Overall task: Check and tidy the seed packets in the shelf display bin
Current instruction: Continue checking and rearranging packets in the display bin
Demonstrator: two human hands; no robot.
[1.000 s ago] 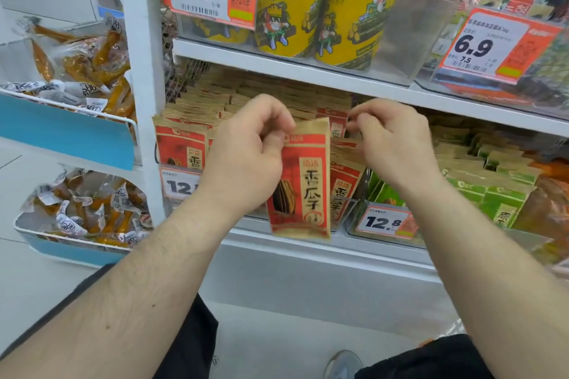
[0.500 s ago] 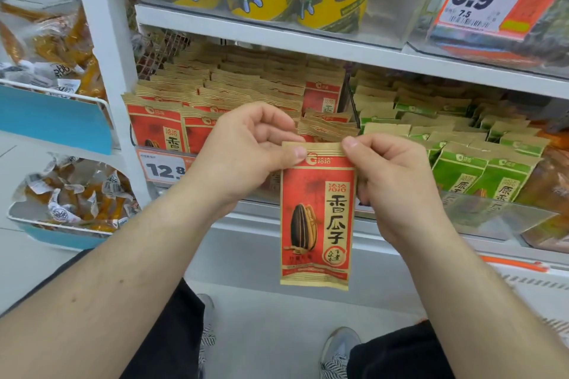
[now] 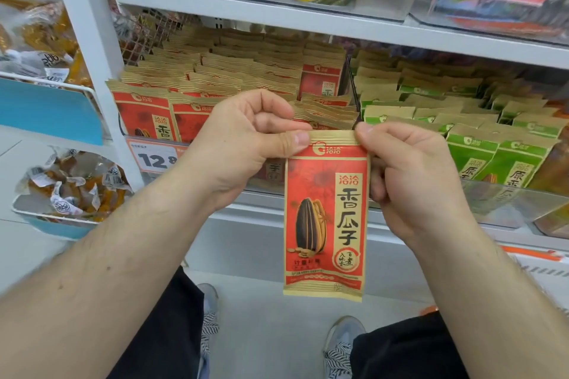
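the packet (image 3: 325, 218) is now out of the bin (image 3: 508, 203), pinched at its top corners by left hand (image 3: 243, 144) and right hand (image 3: 412, 175) (checking under way, likely).

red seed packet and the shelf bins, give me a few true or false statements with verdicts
1. Both hands, left hand and right hand, pinch the top edge of the red seed packet. True.
2. The packet lies flat inside the bin. False: it hangs upright in front of the shelf.
3. Green packets fill the bin to the right of the red packets in the bin. True.
4. The packet shows a peanut. False: a dark striped sunflower seed.
5. The price tag below the red packets starts with 12. True.
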